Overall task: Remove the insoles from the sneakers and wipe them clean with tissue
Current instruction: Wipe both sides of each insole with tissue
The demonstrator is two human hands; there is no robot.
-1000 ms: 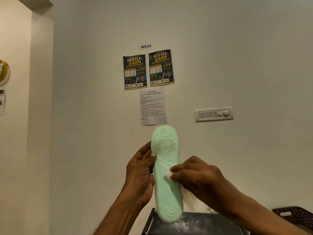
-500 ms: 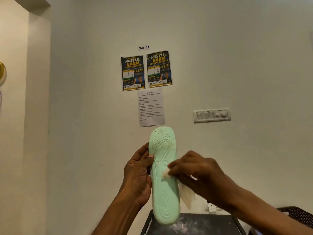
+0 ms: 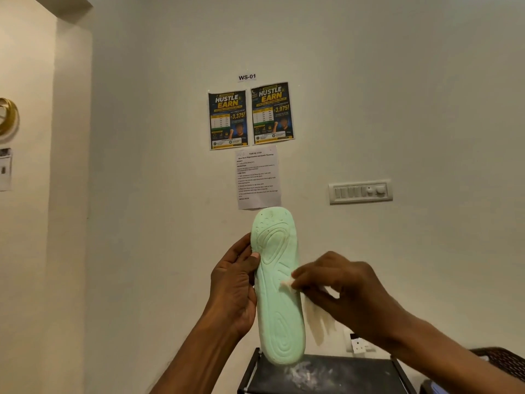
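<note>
A mint-green insole [image 3: 277,291] is held upright in front of the wall, its ridged underside facing me. My left hand [image 3: 234,285] grips its left edge, thumb on the front face. My right hand [image 3: 341,288] pinches a white tissue [image 3: 287,284] against the insole's right edge at mid-length. The rest of the tissue hangs down behind the insole and under that hand. No sneakers are in view.
A black shoe rack top [image 3: 326,373] with whitish smudges stands below the insole. A dark woven basket [image 3: 502,362] sits at the lower right. On the wall hang posters [image 3: 250,116], a printed sheet [image 3: 257,177] and a switch panel [image 3: 360,191].
My right hand has slid the tissue slightly down and across the insole's right side. The insole and my left hand have stayed almost in place; the view shifted a little.
</note>
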